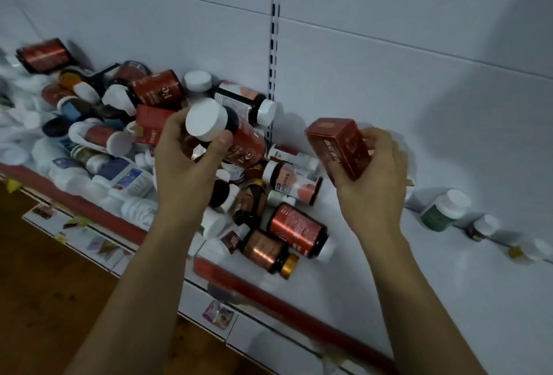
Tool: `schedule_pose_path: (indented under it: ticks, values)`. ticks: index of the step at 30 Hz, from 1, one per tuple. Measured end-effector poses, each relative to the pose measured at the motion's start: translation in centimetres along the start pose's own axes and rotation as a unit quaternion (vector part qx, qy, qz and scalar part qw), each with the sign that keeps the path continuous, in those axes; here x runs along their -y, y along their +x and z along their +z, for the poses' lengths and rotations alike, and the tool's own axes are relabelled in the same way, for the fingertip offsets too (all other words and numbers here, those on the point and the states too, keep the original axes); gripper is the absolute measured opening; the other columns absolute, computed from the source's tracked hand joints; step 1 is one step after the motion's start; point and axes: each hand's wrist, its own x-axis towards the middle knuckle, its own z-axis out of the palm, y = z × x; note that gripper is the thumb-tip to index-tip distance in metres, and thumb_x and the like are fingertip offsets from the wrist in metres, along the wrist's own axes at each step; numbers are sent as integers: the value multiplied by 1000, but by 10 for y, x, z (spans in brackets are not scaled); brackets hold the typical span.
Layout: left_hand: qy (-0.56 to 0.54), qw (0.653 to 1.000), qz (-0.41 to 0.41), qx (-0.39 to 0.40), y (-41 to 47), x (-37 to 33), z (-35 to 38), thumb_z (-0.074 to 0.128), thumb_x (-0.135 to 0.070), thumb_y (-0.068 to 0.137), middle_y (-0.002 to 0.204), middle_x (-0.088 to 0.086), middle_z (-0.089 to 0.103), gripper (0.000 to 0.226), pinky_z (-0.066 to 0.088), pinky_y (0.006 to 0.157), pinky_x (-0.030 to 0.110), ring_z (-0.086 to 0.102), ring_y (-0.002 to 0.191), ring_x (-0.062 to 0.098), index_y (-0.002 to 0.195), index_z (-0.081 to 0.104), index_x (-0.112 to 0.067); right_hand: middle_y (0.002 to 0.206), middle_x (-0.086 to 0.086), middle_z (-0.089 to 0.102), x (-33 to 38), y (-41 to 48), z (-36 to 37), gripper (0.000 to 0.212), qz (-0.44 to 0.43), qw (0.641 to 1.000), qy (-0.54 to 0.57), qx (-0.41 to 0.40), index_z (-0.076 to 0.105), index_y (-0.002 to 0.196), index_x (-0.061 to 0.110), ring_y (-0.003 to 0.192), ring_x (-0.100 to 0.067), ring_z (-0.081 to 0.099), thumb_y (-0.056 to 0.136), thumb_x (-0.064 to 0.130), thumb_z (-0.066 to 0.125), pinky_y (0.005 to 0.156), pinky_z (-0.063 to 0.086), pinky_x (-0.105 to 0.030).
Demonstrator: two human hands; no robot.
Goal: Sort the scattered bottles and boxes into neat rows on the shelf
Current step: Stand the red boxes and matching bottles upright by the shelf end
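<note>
My left hand (pixel 182 162) grips a dark bottle with a wide white cap (pixel 206 118) above the heap. My right hand (pixel 374 177) holds a dark red box (pixel 338 147) with gold print, lifted off the white shelf (pixel 449 299). A jumbled pile of bottles and boxes (pixel 119 135) covers the shelf's left and middle: red-labelled bottles, white bottles, a copper-labelled bottle with a gold cap (pixel 269 252). At the back right, a green bottle with a white cap (pixel 443 210) and two smaller bottles (pixel 483 226) stand in a row along the wall.
A red strip (pixel 284 302) runs along the shelf's front edge, with price tags (pixel 218 314) below it. A slotted metal upright (pixel 273 45) divides the white back wall. Wooden floor (pixel 45 299) lies at lower left. Bare shelf surface spreads at the right.
</note>
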Motion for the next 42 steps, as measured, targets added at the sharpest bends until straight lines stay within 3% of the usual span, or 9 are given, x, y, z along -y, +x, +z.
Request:
schedule_pose_path:
  ticks: [6, 10, 14, 17, 21, 26, 34, 39, 42]
  values:
    - [-15, 999, 20, 29, 19, -4, -96, 74, -38, 88, 129, -5, 64, 49, 55, 98, 33, 63, 121, 15, 132, 57, -24, 109, 18, 63, 73, -57, 29, 63, 121, 966, 214, -83, 39, 124, 28, 102, 7, 63, 80, 25, 84, 82, 48, -6]
    - [12, 1000, 20, 3, 38, 5, -201, 74, -41, 91, 132, -12, 62, 51, 54, 94, 22, 62, 121, 7, 136, 55, -27, 116, 5, 68, 137, -92, 85, 67, 161, 925, 328, -102, 41, 132, 23, 101, -3, 70, 80, 18, 83, 87, 57, -19]
    - [28, 997, 15, -66, 61, 15, -300, 76, -37, 90, 127, -15, 65, 47, 53, 88, 20, 62, 118, 4, 132, 57, -25, 121, 3, 68, 209, -110, 158, 62, 193, 886, 411, -98, 51, 126, 29, 110, -12, 70, 75, 26, 86, 95, 58, -48]
    - [54, 991, 5, -120, 77, 17, -369, 77, -34, 87, 127, -11, 64, 49, 52, 84, 16, 63, 114, 2, 131, 57, -21, 125, 4, 67, 271, -121, 217, 66, 207, 875, 436, -42, 50, 132, 27, 116, -15, 68, 76, 34, 85, 97, 57, -51]
    - [89, 977, 7, -194, 97, 25, -462, 78, -32, 88, 125, -11, 64, 45, 54, 83, 17, 63, 111, -1, 128, 58, -25, 116, 9, 72, 352, -134, 307, 53, 218, 825, 518, 57, 51, 135, 12, 109, -14, 71, 90, 19, 78, 84, 62, -42]
    - [129, 955, -1, -268, 127, 50, -558, 78, -36, 87, 124, -18, 64, 45, 50, 86, 10, 61, 113, -4, 127, 58, -27, 132, -10, 65, 437, -150, 413, 43, 240, 784, 543, 184, 52, 137, 15, 114, -25, 70, 98, 24, 68, 84, 61, -38]
    - [162, 915, -19, -369, 238, 95, -687, 81, -32, 86, 120, -22, 64, 43, 53, 87, 13, 60, 114, -3, 124, 60, -36, 129, -8, 65, 571, -105, 589, 19, 225, 753, 566, 249, 57, 116, 30, 113, -24, 69, 100, 24, 65, 88, 61, -45]
    - [175, 896, -29, -407, 310, 119, -752, 82, -30, 85, 112, -39, 61, 45, 46, 79, 1, 55, 111, -16, 116, 56, -50, 125, -9, 65, 671, -74, 696, 33, 222, 732, 562, 313, 52, 118, 20, 111, -25, 70, 91, 28, 70, 85, 62, -42]
    - [170, 881, -40, -440, 344, 148, -783, 82, -31, 85, 113, -34, 63, 44, 46, 78, 0, 55, 112, -13, 117, 56, -46, 121, -9, 64, 721, -58, 756, 34, 210, 734, 553, 334, 51, 119, 18, 110, -25, 71, 93, 22, 72, 84, 63, -43]
